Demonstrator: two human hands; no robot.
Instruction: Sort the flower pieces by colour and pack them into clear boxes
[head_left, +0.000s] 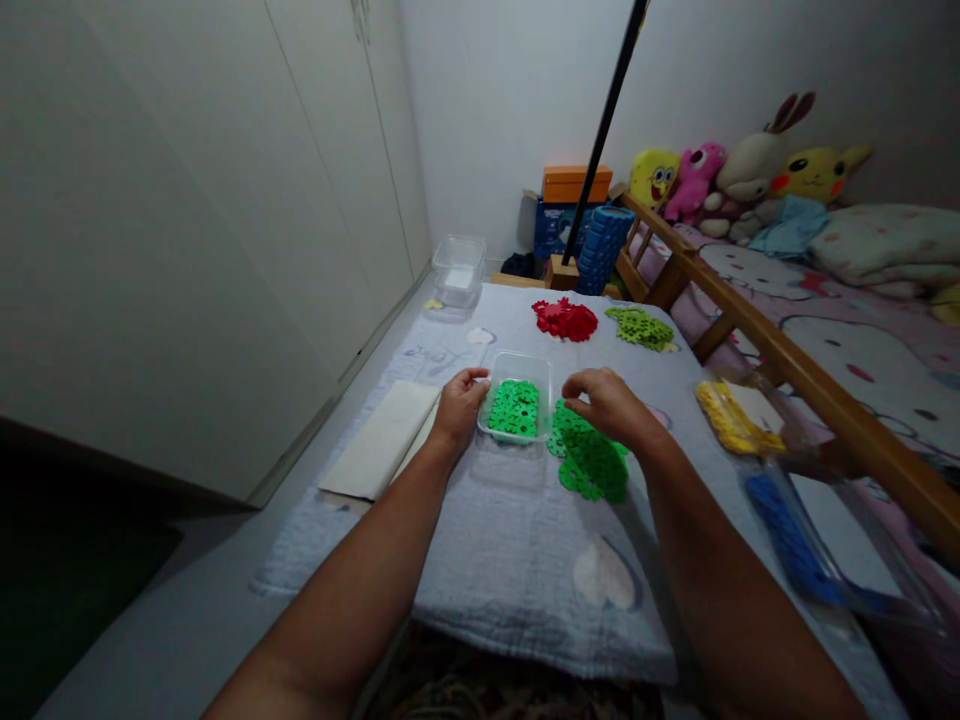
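Note:
A small clear plastic box (517, 360) sits on the grey blanket (510, 540) and holds several bright green snowflake pieces (514, 408). My left hand (459, 402) grips the box's left edge, fingers curled on the rim. My right hand (609, 402) hovers just right of the box, fingers pinched together over a loose pile of green pieces (589, 455); whether a piece is between the fingertips I cannot make out.
Piles of red pieces (565, 319) and lime pieces (640, 327) lie farther back. Yellow pieces (729, 415) and blue pieces (787, 540) lie in clear bags at right. Empty clear tubs (458, 268), a white sheet (382, 440), a wooden bed rail (787, 370) and plush toys (750, 165) surround the blanket.

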